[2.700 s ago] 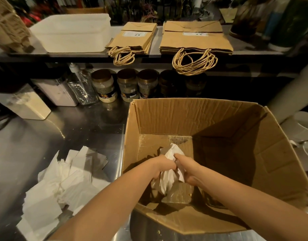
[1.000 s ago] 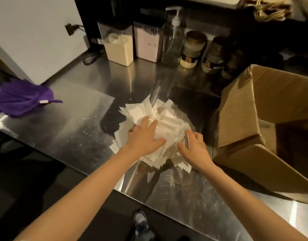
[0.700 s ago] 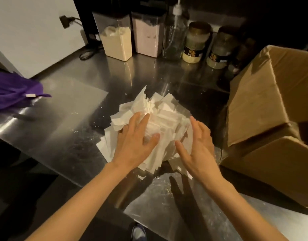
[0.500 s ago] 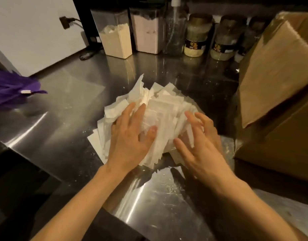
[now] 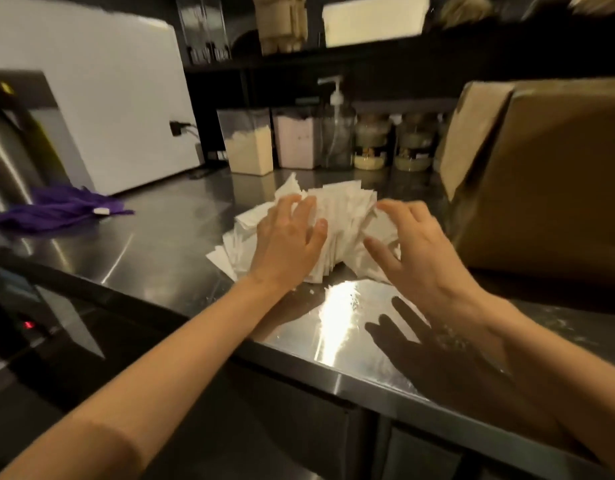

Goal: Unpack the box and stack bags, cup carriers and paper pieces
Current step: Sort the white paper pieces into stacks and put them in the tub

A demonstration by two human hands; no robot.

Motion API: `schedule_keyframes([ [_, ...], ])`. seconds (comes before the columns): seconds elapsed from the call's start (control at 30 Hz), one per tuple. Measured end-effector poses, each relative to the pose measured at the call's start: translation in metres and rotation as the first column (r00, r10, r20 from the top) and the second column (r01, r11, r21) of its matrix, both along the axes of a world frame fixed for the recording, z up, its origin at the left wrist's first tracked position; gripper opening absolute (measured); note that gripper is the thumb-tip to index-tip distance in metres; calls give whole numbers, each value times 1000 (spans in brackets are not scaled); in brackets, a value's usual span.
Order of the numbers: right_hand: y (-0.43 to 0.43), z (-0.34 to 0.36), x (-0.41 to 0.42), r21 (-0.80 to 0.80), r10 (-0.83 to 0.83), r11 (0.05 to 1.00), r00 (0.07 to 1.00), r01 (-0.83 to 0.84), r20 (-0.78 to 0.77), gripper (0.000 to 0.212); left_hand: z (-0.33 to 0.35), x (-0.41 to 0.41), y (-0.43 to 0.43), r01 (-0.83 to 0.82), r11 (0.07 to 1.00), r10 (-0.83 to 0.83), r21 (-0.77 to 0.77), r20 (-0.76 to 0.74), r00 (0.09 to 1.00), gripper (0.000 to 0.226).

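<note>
Paper pieces [image 5: 346, 216] lie heaped on the tabletop [image 5: 153, 237] beside the cardboard box [image 5: 541, 181]. I see the left hand [image 5: 288, 244] pressing the heap, fingers [image 5: 306, 210] spread; the right hand [image 5: 417, 252] touches its side, fingers loose, gripping nothing.

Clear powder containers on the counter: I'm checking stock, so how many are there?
2. The cream powder container stands at the back of the counter; the pink powder container is beside it, before the pump bottle. The cardboard box may hide others.

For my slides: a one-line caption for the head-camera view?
Left hand and right hand touch a loose pile of white paper pieces on a steel counter beside a brown cardboard box.
</note>
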State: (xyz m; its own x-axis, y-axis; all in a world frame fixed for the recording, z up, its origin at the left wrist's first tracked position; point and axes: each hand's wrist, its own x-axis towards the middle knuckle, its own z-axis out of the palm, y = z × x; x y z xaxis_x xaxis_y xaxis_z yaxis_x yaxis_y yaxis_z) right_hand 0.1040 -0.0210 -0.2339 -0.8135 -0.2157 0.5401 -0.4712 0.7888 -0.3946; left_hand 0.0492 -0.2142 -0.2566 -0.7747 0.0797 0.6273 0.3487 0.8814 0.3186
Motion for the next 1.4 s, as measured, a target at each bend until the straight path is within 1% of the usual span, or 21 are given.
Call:
schedule_keyframes([
  [0.07, -5, 1, -1, -47, 4, 999, 998, -1, 64, 40, 2, 0, 2, 29, 999, -27, 36, -58, 998, 61],
  [0.13, -17, 8, -7, -115, -11, 993, 995, 22, 101, 31, 11, -4, 2, 73, 981, -51, 180, -124, 991, 53],
  [0.23, -43, 16, -23, -179, -46, 982, 992, 66, 116, 30, 30, -19, 3, 116, 892, -33, 437, -192, 981, 36],
  [0.3, -57, 14, -34, -191, -67, 977, 990, 90, 126, 32, 38, -30, 3, 120, 852, -8, 509, -218, 976, 26],
  [0.37, -66, 8, -41, -172, -83, 979, 987, 106, 138, 37, 36, -36, 3, 142, 843, -19, 519, -235, 972, 23],
  [0.43, -69, 3, -43, -135, -92, 984, 985, 112, 144, 42, 30, -39, -1, 157, 858, -35, 488, -249, 968, 22],
  [0.47, -69, 2, -45, -119, -88, 987, 986, 106, 144, 41, 27, -42, -4, 156, 867, -41, 473, -243, 969, 20],
  [0.57, -73, 0, -45, -75, -64, 995, 992, 72, 106, 22, 25, -45, -8, 145, 863, -58, 483, -191, 980, 14],
  [0.63, -75, -1, -43, -61, -44, 997, 996, 49, 73, 12, 26, -44, -5, 145, 862, -65, 486, -179, 982, 17],
  [0.7, -74, 0, -42, -103, -31, 994, 997, 38, 71, 10, 27, -41, -4, 154, 861, -73, 485, -181, 981, 18],
  [0.87, -58, 10, -46, -303, -50, 950, 995, 74, 88, 11, 30, -36, -6, 208, 810, -135, 549, -171, 976, 16],
  [0.97, -54, 12, -49, -441, 9, 896, 988, 60, 152, 13, 30, -34, -6, 228, 791, -185, 568, -133, 974, 17],
  [1.07, -51, 16, -50, -613, 121, 789, 971, 32, 206, 12, 31, -28, -4, 277, 780, -262, 561, -109, 959, 23],
  [1.13, -50, 20, -51, -702, 174, 712, 960, 33, 221, 11, 33, -25, -2, 299, 778, -309, 552, -79, 948, 23],
  [1.2, -49, 23, -51, -754, 201, 655, 953, 43, 228, 12, 34, -25, -2, 315, 748, -353, 584, -52, 934, 25],
  [1.3, -48, 25, -51, -814, 248, 580, 943, 40, 223, 12, 36, -26, -2, 334, 676, -430, 656, -16, 903, 36],
  [1.4, -47, 26, -52, -857, 282, 514, 937, 31, 204, 9, 36, -24, 0, 327, 617, -516, 716, 54, 855, 29],
])
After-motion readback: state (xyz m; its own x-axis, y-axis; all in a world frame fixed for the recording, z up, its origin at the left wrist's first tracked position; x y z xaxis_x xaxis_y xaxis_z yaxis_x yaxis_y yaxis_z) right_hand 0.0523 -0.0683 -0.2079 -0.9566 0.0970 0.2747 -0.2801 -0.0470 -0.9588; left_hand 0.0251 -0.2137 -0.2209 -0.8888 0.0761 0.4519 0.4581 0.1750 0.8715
